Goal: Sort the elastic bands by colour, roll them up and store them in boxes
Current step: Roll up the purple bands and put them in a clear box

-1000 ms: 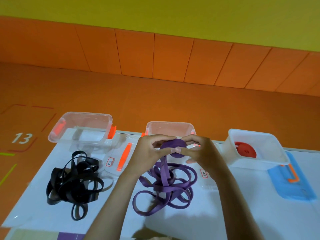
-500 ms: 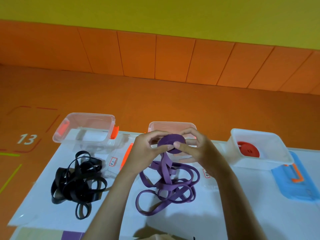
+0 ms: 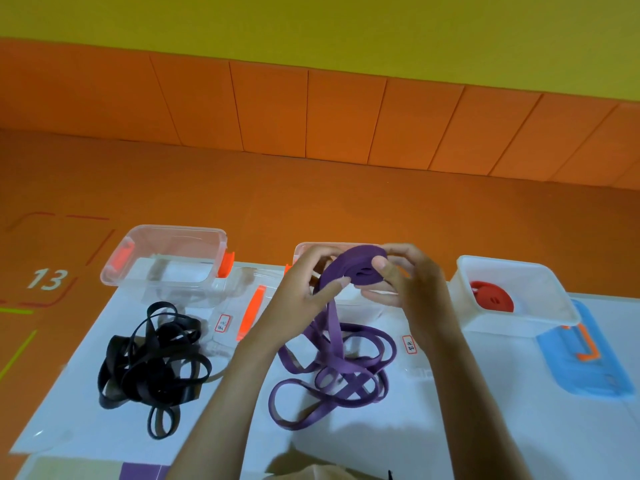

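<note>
Both hands are raised above the white tabletop, holding a purple roll between them: the left hand pinches its near edge, the right hand grips its side with thumb on top. The purple band trails from the roll into a loose tangle on the tabletop. A black band tangle lies to the left, before an empty clear box. A red roll sits in the right box.
</note>
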Demonstrator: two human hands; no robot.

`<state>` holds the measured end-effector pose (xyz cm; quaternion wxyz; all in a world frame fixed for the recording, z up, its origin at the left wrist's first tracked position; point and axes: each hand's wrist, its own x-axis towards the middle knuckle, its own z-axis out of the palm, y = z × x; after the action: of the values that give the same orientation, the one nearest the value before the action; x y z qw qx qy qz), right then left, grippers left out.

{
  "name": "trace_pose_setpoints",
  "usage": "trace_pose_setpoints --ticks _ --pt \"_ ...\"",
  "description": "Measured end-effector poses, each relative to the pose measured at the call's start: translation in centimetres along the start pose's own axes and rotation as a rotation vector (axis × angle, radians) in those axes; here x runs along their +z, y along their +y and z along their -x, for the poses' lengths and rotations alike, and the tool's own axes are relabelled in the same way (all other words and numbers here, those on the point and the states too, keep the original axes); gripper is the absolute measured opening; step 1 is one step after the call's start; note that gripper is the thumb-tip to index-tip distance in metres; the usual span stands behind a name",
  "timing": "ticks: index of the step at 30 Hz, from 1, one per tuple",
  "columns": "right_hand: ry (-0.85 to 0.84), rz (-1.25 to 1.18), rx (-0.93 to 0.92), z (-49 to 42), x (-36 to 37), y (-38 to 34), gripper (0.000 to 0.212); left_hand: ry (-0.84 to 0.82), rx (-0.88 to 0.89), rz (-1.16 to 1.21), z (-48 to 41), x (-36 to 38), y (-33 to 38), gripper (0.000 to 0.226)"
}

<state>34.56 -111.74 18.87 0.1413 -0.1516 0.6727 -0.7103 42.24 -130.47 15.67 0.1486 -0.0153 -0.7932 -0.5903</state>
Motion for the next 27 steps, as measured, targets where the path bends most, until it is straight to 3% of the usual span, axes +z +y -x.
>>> trace_pose_setpoints --ticks 4,6,9,15,19,22,25,27 --pt "0.064 -0.079 -0.089 -0.1 0.3 -1.6 0.01 0.085 0.069 -0.036 -1.0 -0.3 1.8 0.036" --pt "0.065 -0.129 -0.107 -0.1 0.7 -2.2 0.012 0.062 0.059 0.092 -1.3 -0.5 2.4 0.041" --pt "-0.003 -0.259 -0.101 0.2 1.2 -2.7 0.03 0.049 0.033 0.268 -1.4 -0.8 3.0 0.043" --pt "-0.156 -0.367 -0.016 0.7 1.9 -1.8 0.036 0.189 -0.017 0.339 -1.3 -0.5 3.2 0.027" --pt "-0.155 -0.086 -0.001 0.3 0.8 -1.3 0.03 0.162 -0.088 0.317 -0.7 -1.9 2.5 0.029" --pt "-0.198 0.168 -0.107 -0.1 -0.4 -1.3 0.021 0.08 -0.09 0.196 -0.2 -2.8 2.3 0.028" --pt "-0.193 0.272 -0.265 -0.1 -0.8 -1.6 0.029 0.025 -0.075 0.159 -0.2 -2.6 2.6 0.029" --pt "-0.173 0.213 -0.261 -0.2 -1.0 -1.7 0.026 0.045 -0.075 0.194 0.0 -2.2 2.6 0.03"
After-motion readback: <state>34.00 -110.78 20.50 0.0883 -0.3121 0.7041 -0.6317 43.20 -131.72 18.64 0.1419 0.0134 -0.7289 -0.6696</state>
